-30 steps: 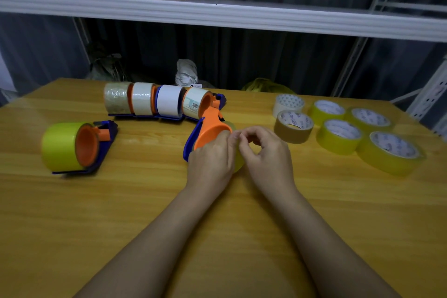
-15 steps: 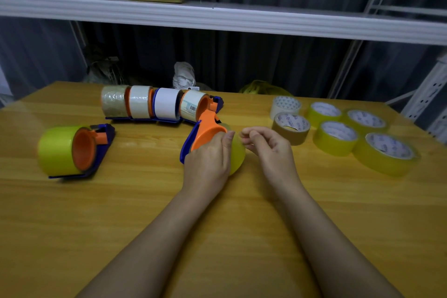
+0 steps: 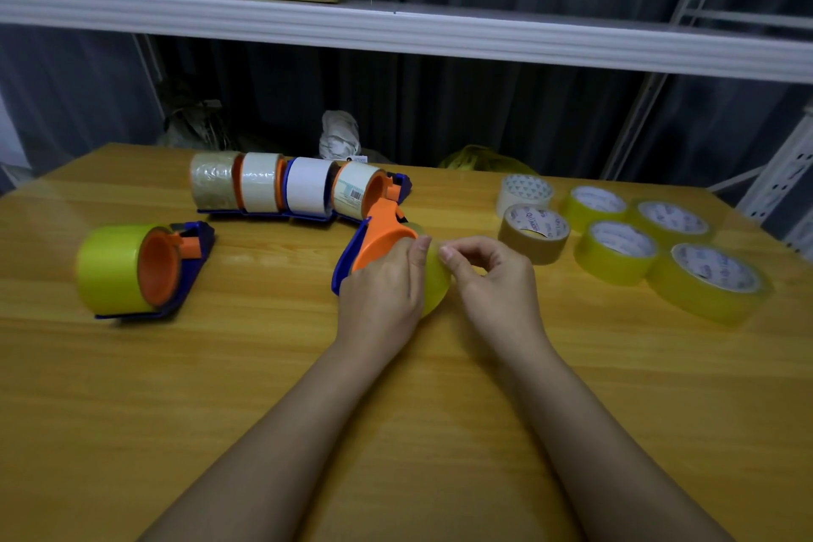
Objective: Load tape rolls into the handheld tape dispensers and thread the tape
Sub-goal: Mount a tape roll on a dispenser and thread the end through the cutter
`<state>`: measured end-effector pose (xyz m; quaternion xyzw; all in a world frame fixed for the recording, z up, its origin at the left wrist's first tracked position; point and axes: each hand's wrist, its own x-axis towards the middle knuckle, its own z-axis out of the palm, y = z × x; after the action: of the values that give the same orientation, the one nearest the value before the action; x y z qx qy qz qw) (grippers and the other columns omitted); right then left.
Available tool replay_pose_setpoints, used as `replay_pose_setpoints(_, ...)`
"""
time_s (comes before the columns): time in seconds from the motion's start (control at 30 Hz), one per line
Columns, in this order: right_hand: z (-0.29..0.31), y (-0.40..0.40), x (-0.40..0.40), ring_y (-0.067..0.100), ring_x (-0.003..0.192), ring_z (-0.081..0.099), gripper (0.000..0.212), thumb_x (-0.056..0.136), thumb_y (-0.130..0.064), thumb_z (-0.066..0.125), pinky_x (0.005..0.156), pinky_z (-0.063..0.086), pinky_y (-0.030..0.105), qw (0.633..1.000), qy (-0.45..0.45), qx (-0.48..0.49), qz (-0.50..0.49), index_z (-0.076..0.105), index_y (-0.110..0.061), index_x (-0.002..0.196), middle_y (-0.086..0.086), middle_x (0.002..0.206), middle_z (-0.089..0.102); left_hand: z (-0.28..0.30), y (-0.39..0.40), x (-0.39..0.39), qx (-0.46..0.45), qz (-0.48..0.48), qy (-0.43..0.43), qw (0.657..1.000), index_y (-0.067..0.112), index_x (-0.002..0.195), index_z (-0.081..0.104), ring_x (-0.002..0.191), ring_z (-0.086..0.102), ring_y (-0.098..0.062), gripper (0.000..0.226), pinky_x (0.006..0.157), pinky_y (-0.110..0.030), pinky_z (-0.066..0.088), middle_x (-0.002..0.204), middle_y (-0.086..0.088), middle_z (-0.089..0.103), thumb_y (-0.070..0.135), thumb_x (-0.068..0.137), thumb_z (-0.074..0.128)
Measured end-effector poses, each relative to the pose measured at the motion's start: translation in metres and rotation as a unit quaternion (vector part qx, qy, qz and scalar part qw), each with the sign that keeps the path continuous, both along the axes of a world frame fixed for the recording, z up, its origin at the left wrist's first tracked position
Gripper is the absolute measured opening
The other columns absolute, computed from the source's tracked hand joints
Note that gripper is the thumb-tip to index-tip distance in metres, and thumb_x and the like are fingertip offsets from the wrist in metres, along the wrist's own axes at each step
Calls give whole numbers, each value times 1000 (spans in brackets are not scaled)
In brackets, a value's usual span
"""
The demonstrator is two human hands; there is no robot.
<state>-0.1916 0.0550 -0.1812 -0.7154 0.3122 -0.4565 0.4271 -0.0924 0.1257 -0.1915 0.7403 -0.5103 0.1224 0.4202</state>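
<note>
Both hands (image 3: 440, 277) flank the yellow tape roll (image 3: 436, 282), gripping its dispenser (image 3: 374, 240).

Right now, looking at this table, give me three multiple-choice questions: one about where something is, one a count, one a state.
1. Where does the brown tape roll lie?
A. right of the hands
B. on the shelf
C. left table edge

2. How many loose yellow rolls lie at the right?
A. two
B. four
C. seven

3. What is the left hand doing?
A. resting flat
B. gripping the orange dispenser
C. lifting a box

Answers: 1 A, it lies beside the yellow rolls; 2 B, four show there; 3 B, its fingers wrap the dispenser while the right hand pinches at the roll.
</note>
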Motion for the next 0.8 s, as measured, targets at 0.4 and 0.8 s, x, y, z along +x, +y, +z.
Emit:
replay_pose_setpoints(0.4, -4, -11, 0, -4, 61, 63, 12, 93, -7, 60, 59, 47, 9, 984, -45, 171, 13, 65, -11, 83, -2, 73, 66, -2, -1, 2, 14, -17, -14, 1000, 24, 75, 44, 48, 52, -29, 47, 42, -34, 39, 53, 8, 39, 53, 94, 13)
replay_pose_setpoints(0.8, -3, -14, -2, 3, 55, 54, 13, 98, -6, 49, 58, 47, 15, 981, -43, 181, 58, 58, -7, 88, 0, 67, 61, 7, 5, 8, 21, -42, 11, 999, 22, 65, 46, 41, 34, -7, 42, 43, -25, 18, 45, 11, 31, 38, 100, 29)
